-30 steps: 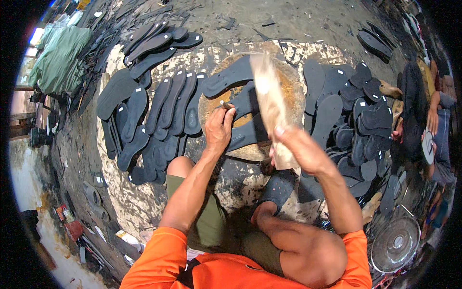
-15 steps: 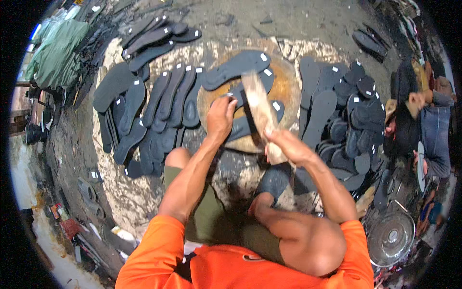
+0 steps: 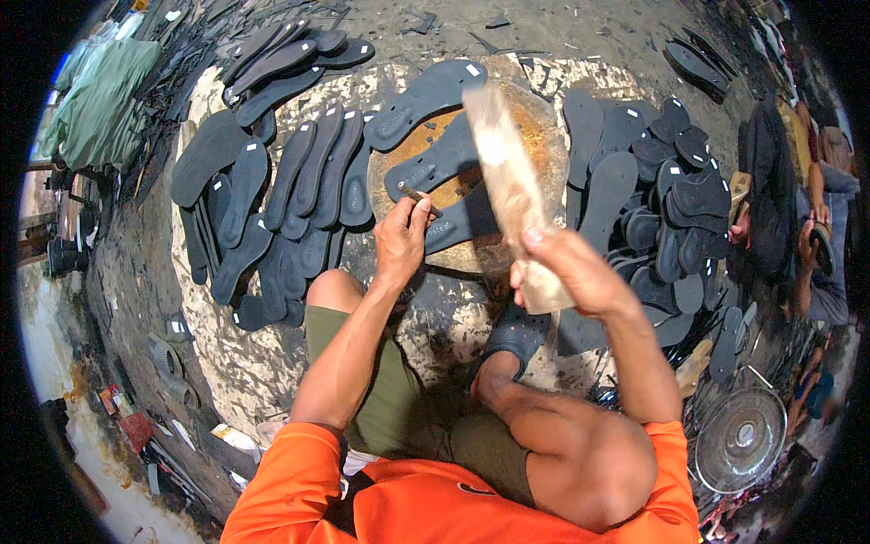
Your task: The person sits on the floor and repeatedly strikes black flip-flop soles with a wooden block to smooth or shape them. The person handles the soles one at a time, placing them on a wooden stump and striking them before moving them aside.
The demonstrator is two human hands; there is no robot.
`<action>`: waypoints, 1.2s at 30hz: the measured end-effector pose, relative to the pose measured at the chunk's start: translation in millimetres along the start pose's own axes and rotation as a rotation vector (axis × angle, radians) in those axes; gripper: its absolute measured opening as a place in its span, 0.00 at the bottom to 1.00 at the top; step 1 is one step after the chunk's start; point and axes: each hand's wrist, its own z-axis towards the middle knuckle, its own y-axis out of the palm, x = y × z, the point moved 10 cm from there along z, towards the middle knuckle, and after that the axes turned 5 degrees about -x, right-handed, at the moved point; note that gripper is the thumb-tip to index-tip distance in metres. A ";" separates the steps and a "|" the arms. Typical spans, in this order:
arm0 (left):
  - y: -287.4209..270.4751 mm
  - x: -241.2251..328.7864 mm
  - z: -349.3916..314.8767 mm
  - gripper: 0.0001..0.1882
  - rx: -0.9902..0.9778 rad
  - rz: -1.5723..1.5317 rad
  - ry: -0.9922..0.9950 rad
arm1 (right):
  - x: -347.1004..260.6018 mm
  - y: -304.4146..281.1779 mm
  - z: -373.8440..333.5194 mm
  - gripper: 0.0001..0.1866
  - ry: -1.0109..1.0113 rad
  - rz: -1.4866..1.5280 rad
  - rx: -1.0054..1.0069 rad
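Pale, black-stained sheeting [image 3: 245, 372] is spread over the grey floor [image 3: 589, 32]. Nearest, a wooden bat [image 3: 507, 172] is held aloft by the right hand [image 3: 575, 272], its fingers wrapped around the lower end. Should the swing be misjudged, the left hand [image 3: 401, 240] could be struck; should the short punch [image 3: 410, 191] be tilted, a mark could be placed askew. By the left fingers the punch is pinched tightly, with no gap left. Beyond, three dark soles [image 3: 435, 163] are laid across a round wooden block [image 3: 535, 122]; whether one is touched by the punch's tip cannot be told. Farther out, more soles are heaped at left [image 3: 313, 177] and right [image 3: 609, 195].
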 end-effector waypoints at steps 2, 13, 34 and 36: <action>-6.3 10.6 -6.8 0.11 0.035 0.104 0.096 | -71.6 17.2 -28.7 0.21 -0.204 -0.111 0.097; 18.4 17.1 -21.9 0.12 -0.039 0.467 0.401 | 94.7 -26.1 24.4 0.32 0.073 -0.433 -0.025; 14.9 26.0 -48.2 0.08 0.061 0.217 0.296 | 58.5 -1.6 -16.0 0.27 0.026 -0.038 0.006; 12.6 23.8 -52.4 0.07 0.077 0.195 0.304 | -42.3 23.1 -51.4 0.21 -0.304 -0.258 0.161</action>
